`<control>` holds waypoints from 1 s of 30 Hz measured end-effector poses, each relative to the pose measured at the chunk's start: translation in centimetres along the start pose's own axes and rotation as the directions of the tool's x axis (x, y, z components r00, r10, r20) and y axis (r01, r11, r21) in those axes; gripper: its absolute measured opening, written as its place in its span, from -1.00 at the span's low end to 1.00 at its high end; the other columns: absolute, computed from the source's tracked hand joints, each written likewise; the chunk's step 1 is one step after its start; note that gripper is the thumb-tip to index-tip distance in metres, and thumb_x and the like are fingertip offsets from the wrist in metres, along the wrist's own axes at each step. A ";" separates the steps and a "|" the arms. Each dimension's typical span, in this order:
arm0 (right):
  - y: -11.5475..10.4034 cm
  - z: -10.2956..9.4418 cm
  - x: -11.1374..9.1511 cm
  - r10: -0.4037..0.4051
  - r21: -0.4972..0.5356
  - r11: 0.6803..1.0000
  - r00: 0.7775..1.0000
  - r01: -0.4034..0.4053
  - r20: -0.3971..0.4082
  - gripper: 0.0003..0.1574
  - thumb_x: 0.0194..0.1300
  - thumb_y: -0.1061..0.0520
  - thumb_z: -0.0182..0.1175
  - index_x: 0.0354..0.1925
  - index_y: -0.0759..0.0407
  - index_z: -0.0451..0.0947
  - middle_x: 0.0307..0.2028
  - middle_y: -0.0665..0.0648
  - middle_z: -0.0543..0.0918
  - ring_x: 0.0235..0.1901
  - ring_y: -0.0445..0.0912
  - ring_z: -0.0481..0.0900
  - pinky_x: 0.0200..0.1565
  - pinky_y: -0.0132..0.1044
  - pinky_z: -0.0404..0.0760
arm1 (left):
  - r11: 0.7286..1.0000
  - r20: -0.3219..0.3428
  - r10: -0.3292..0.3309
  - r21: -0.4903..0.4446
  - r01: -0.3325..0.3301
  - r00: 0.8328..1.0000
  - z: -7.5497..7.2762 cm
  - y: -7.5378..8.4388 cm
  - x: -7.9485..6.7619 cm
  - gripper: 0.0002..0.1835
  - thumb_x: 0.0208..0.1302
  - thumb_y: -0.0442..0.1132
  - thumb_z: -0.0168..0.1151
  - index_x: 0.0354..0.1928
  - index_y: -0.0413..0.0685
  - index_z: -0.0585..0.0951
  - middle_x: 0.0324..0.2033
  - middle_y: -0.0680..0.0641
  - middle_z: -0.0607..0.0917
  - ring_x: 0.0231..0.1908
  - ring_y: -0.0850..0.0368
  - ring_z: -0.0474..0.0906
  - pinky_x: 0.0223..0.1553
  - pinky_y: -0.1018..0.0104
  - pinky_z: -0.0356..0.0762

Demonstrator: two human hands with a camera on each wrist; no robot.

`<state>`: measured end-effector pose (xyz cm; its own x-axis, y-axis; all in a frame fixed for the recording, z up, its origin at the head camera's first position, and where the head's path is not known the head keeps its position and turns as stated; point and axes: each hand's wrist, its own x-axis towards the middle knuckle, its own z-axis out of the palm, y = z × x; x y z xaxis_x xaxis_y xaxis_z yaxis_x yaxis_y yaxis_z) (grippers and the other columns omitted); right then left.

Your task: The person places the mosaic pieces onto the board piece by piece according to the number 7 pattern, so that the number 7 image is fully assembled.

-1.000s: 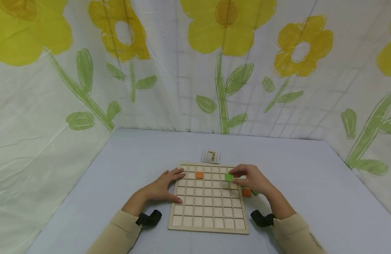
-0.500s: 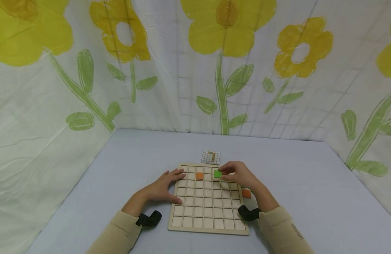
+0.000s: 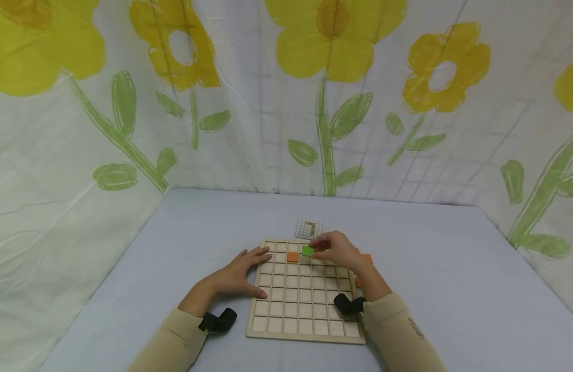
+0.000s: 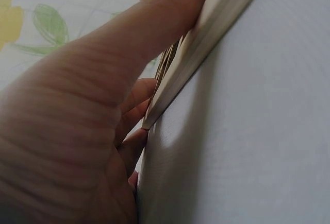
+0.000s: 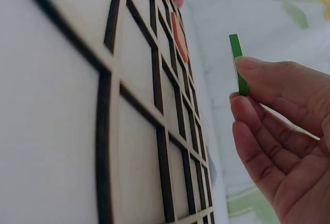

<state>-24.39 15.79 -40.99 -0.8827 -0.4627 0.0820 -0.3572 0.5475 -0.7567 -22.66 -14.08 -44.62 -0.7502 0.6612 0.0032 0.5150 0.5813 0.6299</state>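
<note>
A wooden grid board (image 3: 305, 339) lies on the table, with one orange square tile (image 3: 292, 257) in a cell of its second row. Between thumb and fingertips my right hand (image 3: 337, 251) pinches a green square tile (image 5: 238, 64), held above the board just right of the orange tile. The right wrist view shows a gap between this tile and the grid. With fingers spread, my left hand (image 3: 236, 275) rests on the board's left edge; in the left wrist view its fingers (image 4: 135, 149) touch the wooden side.
Behind the board lies a small printed grid card (image 3: 308, 228) with a coloured pattern. More orange tiles (image 3: 368, 258) lie right of the board, partly hidden by the right forearm. A flower-printed curtain (image 3: 249, 103) hangs behind the table.
My right hand has carried the green tile leftward across the board's upper rows, from its right side to near the orange tile. The left hand has stayed in place.
</note>
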 end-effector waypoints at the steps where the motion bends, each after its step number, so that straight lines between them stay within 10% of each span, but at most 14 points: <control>1: -0.1 0.1 0.1 0.011 0.005 1.000 1.000 -0.011 0.000 -0.67 0.15 0.22 0.29 -0.10 0.34 0.60 -0.21 0.24 0.65 -0.26 -0.05 0.60 -0.24 -0.36 0.62 | 1.000 -0.001 0.001 0.002 -0.001 1.000 0.0 0.0 0.0 0.02 -0.12 0.15 0.45 0.37 -0.10 0.23 0.43 -0.10 0.09 0.45 -0.13 -0.13 0.44 -0.14 -0.29; 30: 1.2 1.9 0.5 0.081 0.029 0.996 0.997 -0.080 -0.021 -0.72 0.08 0.20 0.35 -0.18 0.26 0.63 -0.25 0.18 0.65 -0.28 -0.09 0.59 -0.24 -0.31 0.63 | 1.000 -0.006 -0.003 -0.015 0.003 1.000 0.0 0.2 0.0 0.02 -0.13 0.13 0.46 0.37 -0.11 0.24 0.43 -0.11 0.10 0.44 -0.15 -0.13 0.44 -0.15 -0.30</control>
<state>-24.73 14.90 -43.06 -0.9149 -0.4022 0.0344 -0.2764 0.5621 -0.7795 -22.54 -14.01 -44.47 -0.7542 0.6566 0.0059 0.5067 0.5762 0.6413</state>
